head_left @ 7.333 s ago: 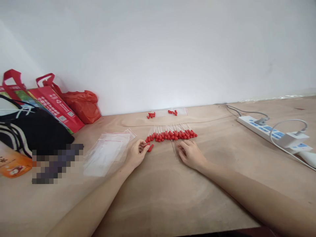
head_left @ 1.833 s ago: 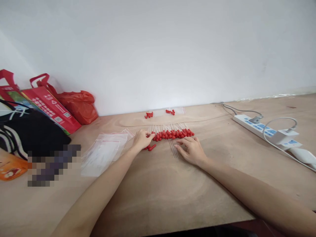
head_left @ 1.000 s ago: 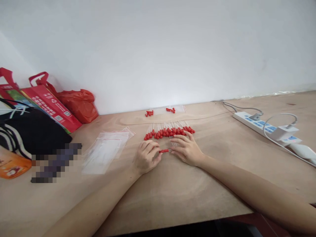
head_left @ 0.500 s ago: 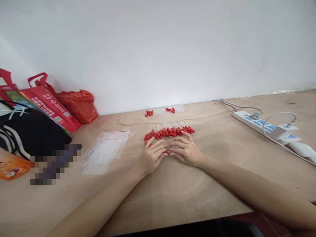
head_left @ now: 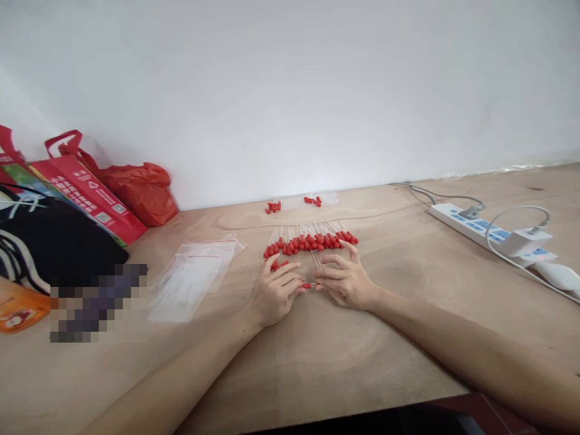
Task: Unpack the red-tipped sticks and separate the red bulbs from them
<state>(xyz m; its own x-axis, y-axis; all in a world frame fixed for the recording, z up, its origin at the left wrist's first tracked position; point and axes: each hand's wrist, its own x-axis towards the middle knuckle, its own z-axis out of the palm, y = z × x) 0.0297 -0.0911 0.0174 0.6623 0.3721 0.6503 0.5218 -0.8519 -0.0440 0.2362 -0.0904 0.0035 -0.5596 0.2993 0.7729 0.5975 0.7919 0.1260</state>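
Note:
Between my hands lies a dropper, its red rubber bulb (head_left: 306,286) to the left and its thin clear tube to the right. My left hand (head_left: 277,293) pinches the bulb between thumb and fingers. The tube end is in the closed fingers of my right hand (head_left: 347,281), which cover most of it. Just beyond is a row of finished droppers (head_left: 312,241), red bulbs toward me and clear tubes pointing away. A few loose red bulbs (head_left: 281,264) lie by my left fingertips. Some bare clear tubes (head_left: 316,260) show beside my right fingers.
Clear zip bags (head_left: 185,290) lie on the left. More red bulbs (head_left: 273,208) and a clear bag (head_left: 294,203) are near the wall. Red bags (head_left: 140,193) and a black bag (head_left: 58,241) stand far left. A power strip (head_left: 471,223) with cables is on the right.
My hands have drawn slightly apart and toward me, so the bulb and tube between them now show. Loose bulbs and bare tubes beyond the fingers are more visible.

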